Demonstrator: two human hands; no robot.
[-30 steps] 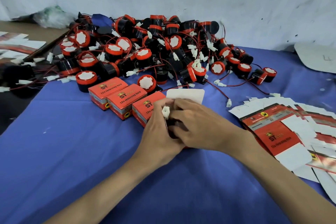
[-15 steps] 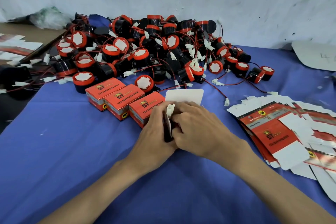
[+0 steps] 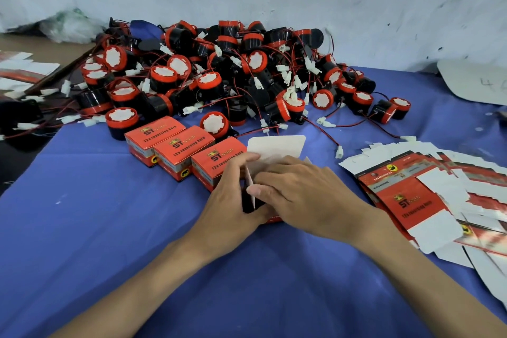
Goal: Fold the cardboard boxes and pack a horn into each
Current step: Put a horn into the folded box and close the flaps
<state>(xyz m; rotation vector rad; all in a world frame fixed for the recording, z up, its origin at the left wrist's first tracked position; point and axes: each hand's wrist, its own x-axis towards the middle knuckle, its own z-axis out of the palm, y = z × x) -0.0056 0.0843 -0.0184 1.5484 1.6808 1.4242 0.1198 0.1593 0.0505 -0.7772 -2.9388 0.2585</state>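
Observation:
An open red box sits mid-table with its white lid flap standing up behind my hands. My left hand grips the box's left side, and a black horn shows in the gap by its thumb. My right hand lies over the box top, fingers pressing a white side flap inward. Three closed red boxes stand in a row just left of it. A big pile of black-and-red horns with red wires fills the back. Flat unfolded boxes fan out to the right.
A blue cloth covers the table. Loose horns and white plugs trail toward the right. More flat cartons lie at the far left, a white board at the far right, and a grey wall close behind.
The white plug seen above my left thumb has gone down out of sight into the box. My right fingers have slid left over the side flap.

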